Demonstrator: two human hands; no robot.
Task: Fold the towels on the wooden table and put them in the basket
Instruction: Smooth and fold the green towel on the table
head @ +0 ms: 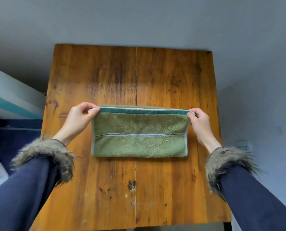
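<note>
Green, soft, floppy towel [139, 132] lies folded at the middle of the wooden table [172, 77], left hand [79, 118] and right hand [199, 121] pinching its far corners, the sensible holding places.

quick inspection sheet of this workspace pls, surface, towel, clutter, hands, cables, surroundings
surface: wooden table, two planks with a seam down the middle, dark stains
job's things: one green towel, folded, lying flat on the table; basket not in view
clutter: nothing seen
hands: left hand pinches the towel's far left corner; right hand pinches the far right corner
cables: nothing seen
surroundings: grey floor; white and teal object at the left, navy fabric below it
</note>
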